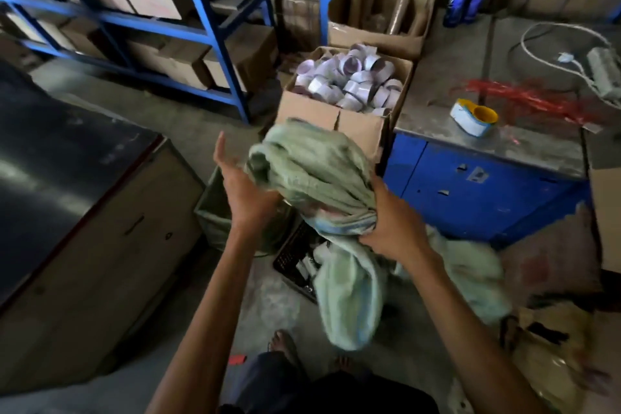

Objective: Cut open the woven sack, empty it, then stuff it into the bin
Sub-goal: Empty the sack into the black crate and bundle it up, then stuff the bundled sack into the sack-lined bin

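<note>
A person stands on a narrow strip of concrete floor (188, 131), hemmed in by a dark cabinet (84, 212) on the left, a blue-fronted counter (470, 198) on the right, and a cardboard box (336, 118) full of tape rolls straight ahead. Both bare arms reach forward at chest height. The right hand (393, 228) has a closed grip on a gathered neck of the pale green woven sack (316, 171), whose bunched bulk rises above the hands while a loose tail hangs toward the floor. The left hand (242, 188) is open, palm cupped against the sack's left side, thumb pointing up. Below the sack sit a green-lined bin (215, 212) and a dark crate (295, 262).
</note>
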Action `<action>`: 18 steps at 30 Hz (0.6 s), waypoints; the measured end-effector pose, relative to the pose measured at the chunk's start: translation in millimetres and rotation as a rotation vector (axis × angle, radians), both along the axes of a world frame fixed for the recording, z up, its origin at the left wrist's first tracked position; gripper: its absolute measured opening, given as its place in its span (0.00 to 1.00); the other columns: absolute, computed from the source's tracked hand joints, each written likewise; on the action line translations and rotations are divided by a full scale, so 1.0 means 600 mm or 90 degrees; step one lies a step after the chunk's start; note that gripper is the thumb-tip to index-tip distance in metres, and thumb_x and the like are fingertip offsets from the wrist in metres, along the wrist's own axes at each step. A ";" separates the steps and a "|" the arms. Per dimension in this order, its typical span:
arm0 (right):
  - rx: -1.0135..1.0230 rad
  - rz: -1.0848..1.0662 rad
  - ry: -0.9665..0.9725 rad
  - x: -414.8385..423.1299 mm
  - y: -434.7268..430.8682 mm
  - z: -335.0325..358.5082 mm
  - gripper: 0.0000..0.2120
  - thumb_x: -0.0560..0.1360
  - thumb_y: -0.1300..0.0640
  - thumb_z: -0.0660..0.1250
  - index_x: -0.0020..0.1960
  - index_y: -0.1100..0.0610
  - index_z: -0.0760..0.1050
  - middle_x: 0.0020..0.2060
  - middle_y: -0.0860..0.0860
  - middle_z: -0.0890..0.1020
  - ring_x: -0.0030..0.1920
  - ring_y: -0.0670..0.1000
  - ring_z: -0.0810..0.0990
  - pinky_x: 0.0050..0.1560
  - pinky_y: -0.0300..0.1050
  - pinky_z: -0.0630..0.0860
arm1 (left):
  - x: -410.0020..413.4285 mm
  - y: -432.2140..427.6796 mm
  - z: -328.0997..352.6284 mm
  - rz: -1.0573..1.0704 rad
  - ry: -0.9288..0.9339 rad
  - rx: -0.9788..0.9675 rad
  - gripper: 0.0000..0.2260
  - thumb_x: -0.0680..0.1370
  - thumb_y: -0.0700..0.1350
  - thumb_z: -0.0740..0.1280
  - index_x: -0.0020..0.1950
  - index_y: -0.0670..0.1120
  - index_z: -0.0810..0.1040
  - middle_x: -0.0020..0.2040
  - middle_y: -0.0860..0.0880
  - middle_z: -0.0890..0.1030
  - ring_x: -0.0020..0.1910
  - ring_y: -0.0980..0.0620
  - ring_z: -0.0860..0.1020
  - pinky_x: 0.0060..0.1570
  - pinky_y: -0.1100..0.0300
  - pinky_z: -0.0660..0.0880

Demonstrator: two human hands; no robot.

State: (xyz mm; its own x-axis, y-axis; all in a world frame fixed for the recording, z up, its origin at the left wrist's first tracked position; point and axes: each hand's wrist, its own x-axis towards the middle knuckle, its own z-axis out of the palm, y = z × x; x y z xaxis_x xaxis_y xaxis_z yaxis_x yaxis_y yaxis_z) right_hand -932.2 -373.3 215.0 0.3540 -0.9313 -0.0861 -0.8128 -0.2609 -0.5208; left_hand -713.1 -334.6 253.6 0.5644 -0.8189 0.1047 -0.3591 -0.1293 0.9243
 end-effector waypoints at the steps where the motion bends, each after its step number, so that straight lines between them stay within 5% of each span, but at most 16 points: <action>1: -0.025 0.006 0.131 0.014 -0.009 0.002 0.53 0.65 0.48 0.78 0.80 0.42 0.49 0.63 0.58 0.78 0.57 0.62 0.81 0.57 0.60 0.78 | 0.032 0.010 -0.010 0.010 -0.136 0.050 0.56 0.65 0.42 0.82 0.82 0.46 0.47 0.71 0.37 0.72 0.70 0.37 0.72 0.72 0.41 0.65; 3: -0.086 0.035 0.261 0.054 -0.019 0.006 0.53 0.66 0.53 0.78 0.80 0.40 0.47 0.62 0.58 0.78 0.57 0.62 0.80 0.59 0.62 0.74 | 0.083 0.034 -0.031 -0.052 -0.336 0.199 0.62 0.60 0.50 0.83 0.83 0.51 0.46 0.79 0.36 0.61 0.78 0.35 0.59 0.76 0.36 0.57; 5: -0.146 0.081 0.255 0.098 -0.028 0.010 0.53 0.66 0.54 0.78 0.80 0.40 0.49 0.61 0.56 0.79 0.58 0.61 0.80 0.58 0.61 0.72 | 0.114 0.039 -0.059 -0.211 -0.394 0.294 0.67 0.56 0.58 0.83 0.83 0.55 0.42 0.83 0.39 0.49 0.82 0.36 0.45 0.76 0.30 0.46; 8: -0.127 0.095 -0.028 0.162 -0.045 0.020 0.45 0.66 0.56 0.75 0.77 0.41 0.59 0.63 0.52 0.80 0.60 0.57 0.80 0.59 0.57 0.77 | 0.155 0.037 -0.103 -0.362 -0.392 0.320 0.71 0.53 0.67 0.80 0.80 0.55 0.34 0.84 0.44 0.41 0.82 0.41 0.38 0.76 0.31 0.37; 11: 0.065 -0.009 -0.486 0.251 -0.067 0.008 0.35 0.67 0.65 0.73 0.72 0.50 0.69 0.64 0.52 0.80 0.63 0.48 0.80 0.62 0.44 0.78 | 0.194 0.018 -0.134 -0.377 -0.177 0.202 0.70 0.55 0.56 0.86 0.83 0.42 0.43 0.84 0.42 0.51 0.83 0.45 0.50 0.79 0.36 0.51; 13: 0.187 -0.107 -0.651 0.326 -0.086 -0.012 0.31 0.69 0.70 0.67 0.72 0.58 0.69 0.64 0.57 0.80 0.62 0.48 0.81 0.60 0.38 0.78 | 0.225 0.003 -0.157 -0.346 -0.053 0.107 0.67 0.55 0.54 0.86 0.82 0.39 0.48 0.81 0.43 0.60 0.81 0.48 0.60 0.78 0.42 0.60; 16: 0.270 -0.189 -0.678 0.439 -0.124 -0.056 0.27 0.73 0.76 0.59 0.72 0.67 0.67 0.58 0.51 0.80 0.54 0.36 0.81 0.54 0.29 0.76 | 0.289 -0.021 -0.184 -0.235 -0.015 0.096 0.62 0.55 0.54 0.87 0.81 0.44 0.54 0.76 0.49 0.69 0.75 0.53 0.70 0.73 0.50 0.70; 18: 0.299 -0.218 -0.654 0.507 -0.149 -0.086 0.25 0.76 0.77 0.57 0.71 0.64 0.68 0.54 0.46 0.79 0.48 0.31 0.82 0.50 0.26 0.76 | 0.343 -0.037 -0.203 -0.144 0.010 0.133 0.57 0.56 0.57 0.86 0.78 0.54 0.58 0.68 0.60 0.76 0.67 0.57 0.77 0.62 0.56 0.76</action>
